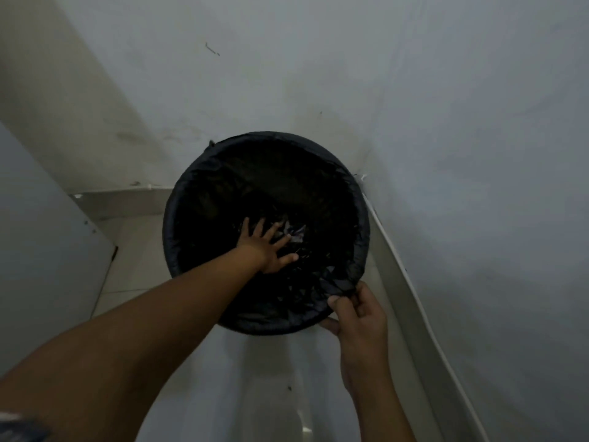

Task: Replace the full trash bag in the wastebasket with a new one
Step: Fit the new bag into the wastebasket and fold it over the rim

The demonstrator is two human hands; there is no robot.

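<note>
A round wastebasket (178,231) stands in a room corner, seen from above. A black trash bag (287,177) lines it, its edge folded over the rim. My left hand (269,245) reaches down inside with fingers spread flat, pressing on the bag near some pale scraps of trash (294,232). My right hand (357,309) pinches the bag's edge at the near right of the rim, thumb and fingers curled round the black film.
White walls (350,74) close in behind and to the right of the basket. A pale skirting strip (398,269) runs along the right wall. A grey panel (41,224) stands at the left. Light floor tiles (274,384) lie in front.
</note>
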